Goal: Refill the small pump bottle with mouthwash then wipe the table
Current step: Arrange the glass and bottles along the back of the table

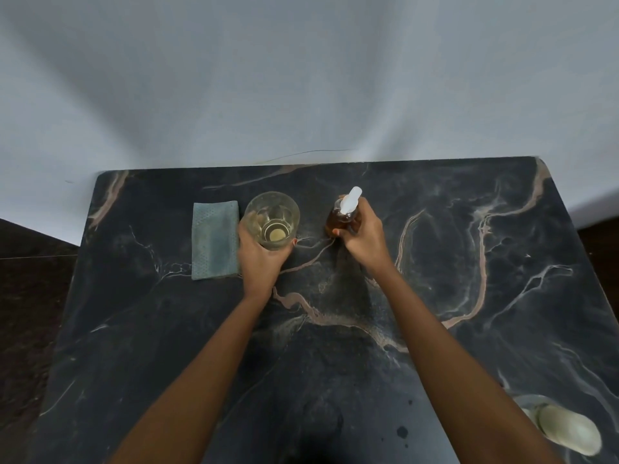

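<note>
A clear drinking glass (272, 216) stands upright on the dark marble table (469, 262), with a little pale liquid at its bottom. My left hand (259, 254) grips it from the near side. To its right stands a small amber pump bottle (339, 220) with a white pump top (351, 197). My right hand (363, 234) curls round the bottle's body from the right. A folded grey-blue cloth (212, 241) lies flat just left of the glass.
A pale rounded object (566, 430) lies at the table's near right corner. A few dark drops (402, 432) dot the table near its front edge. White walls close the back, and dark floor shows on the left.
</note>
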